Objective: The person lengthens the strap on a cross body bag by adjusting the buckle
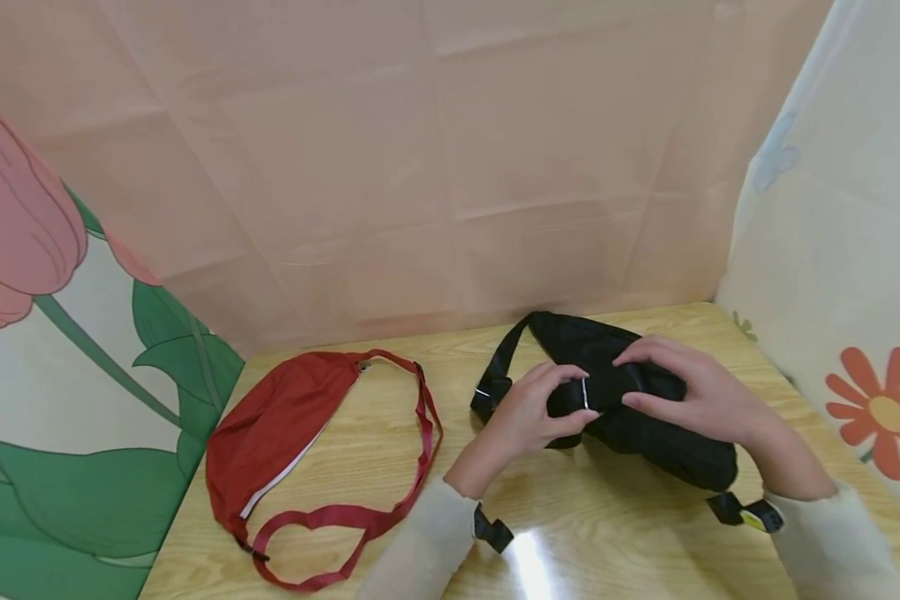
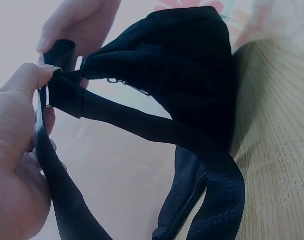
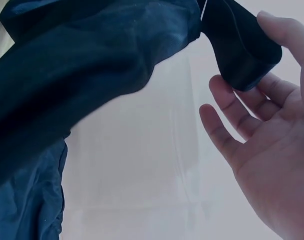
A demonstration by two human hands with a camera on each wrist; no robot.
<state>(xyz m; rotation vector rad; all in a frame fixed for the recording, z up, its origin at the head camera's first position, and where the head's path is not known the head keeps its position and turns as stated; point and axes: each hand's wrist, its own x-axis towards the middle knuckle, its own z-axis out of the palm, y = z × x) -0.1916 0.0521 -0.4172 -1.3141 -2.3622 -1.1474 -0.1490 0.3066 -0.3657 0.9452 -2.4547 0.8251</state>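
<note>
A black waist bag (image 1: 667,454) lies on the table at right centre, its strap (image 2: 136,120) looped toward the left wrist camera. My left hand (image 1: 525,410) pinches the strap's metal-edged slider (image 1: 586,393) between thumb and fingertips. On the other side of the slider, my right hand (image 1: 701,393) is held around a folded loop of strap (image 3: 244,50). In the right wrist view its fingers (image 3: 224,135) are spread and loosely bent, the thumb close to the loop's edge. Whether the thumb touches the loop is hard to tell. A zipper pull (image 2: 114,80) shows on the bag.
To the left lies a red waist bag (image 1: 285,425) with a white zipper, its red strap (image 1: 375,521) curling toward the front. The wooden table (image 1: 330,479) meets a pink sheet (image 1: 345,167) behind. Flower-printed sheets stand at both sides.
</note>
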